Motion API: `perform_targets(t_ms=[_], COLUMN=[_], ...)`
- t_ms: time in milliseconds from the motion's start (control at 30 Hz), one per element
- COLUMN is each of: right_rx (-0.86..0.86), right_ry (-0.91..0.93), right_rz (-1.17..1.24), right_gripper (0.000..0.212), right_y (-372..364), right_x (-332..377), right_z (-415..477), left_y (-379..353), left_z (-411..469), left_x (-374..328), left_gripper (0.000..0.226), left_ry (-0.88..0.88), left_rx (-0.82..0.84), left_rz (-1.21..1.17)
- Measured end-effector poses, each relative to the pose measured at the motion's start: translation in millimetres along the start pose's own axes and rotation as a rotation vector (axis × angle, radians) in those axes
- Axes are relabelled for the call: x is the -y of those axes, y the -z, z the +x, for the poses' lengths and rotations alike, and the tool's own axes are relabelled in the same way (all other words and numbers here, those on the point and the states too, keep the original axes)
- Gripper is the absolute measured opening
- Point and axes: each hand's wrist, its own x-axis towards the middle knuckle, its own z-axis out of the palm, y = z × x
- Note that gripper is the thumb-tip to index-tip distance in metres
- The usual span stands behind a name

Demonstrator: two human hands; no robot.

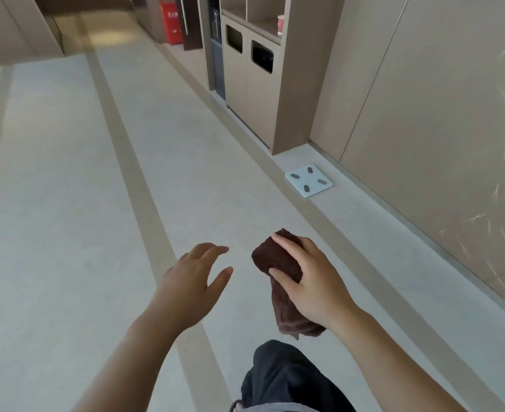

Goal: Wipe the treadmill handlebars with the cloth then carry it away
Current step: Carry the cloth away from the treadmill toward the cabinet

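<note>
Two bare hands reach forward over a pale grey floor [52, 203] crossed by long tan stripes [132, 162] that run away into a corridor. Along the right side stand tall beige wall panels [423, 114], streaked with thin bright light marks. Set into them is a built-in unit with two bin doors [251, 84], each with a dark rounded slot near its top, and open shelves above. A red-and-white paper cup [280, 24] stands on the shelf over the bins. On the floor beside the wall, just past the unit, lies a white square bathroom scale [308, 180] with four dark oval pads. Farther back a red cabinet [171, 22] leans by a dark door; it carries pale writing, too blurred to read. No other label is legible.

The right hand [310, 281] grasps the dark brown cloth [275, 257], thumb and fingers wrapped round its folded upper part while the loose end hangs below the palm, in the air above the floor. The left hand [191, 281] is empty, its fingers spread and relaxed, a short gap from the cloth. Below the hands a dark trouser leg [281, 379] shows, with a foot at the bottom edge.
</note>
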Motion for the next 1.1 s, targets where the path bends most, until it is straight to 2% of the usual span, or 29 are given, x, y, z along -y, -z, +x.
perform_targets(t_ms=[100,233,500,667,867,1100], right_rx=[-0.039,-0.06,0.041,0.086,0.035,-0.077], right_ry=[-0.045,-0.022,0.113,0.146,0.124,0.038], right_rz=[0.016,-0.002,0.029,0.064,0.024,0.009], right_gripper=[0.054,0.053,0.054,0.054,0.055,0.055], right_y=[-3.6,-14.2,-31.3,-54.1,-69.3,-36.9], right_x=[-18.1,-36.1,-24.9,-31.3,-46.6,-67.5], right_z=[81.3,219.5,501.4,662.4,864.5,1060.8], left_y=[10.9,34.6,116.7,143.6,186.0,244.3], left_z=[85.8,211.1,431.9,575.7,784.4,1007.5], left_x=[21.8,58.8,139.1,191.6,255.4,278.6], left_gripper=[0.044,0.044,0.042,0.043,0.044,0.043], left_ry=[-0.041,-0.031,0.099,0.131,0.04,-0.071], left_rx=[0.046,0.013,-0.087,-0.115,-0.106,-0.054], left_rz=[0.019,0.024,0.013,-0.011,0.017,0.066])
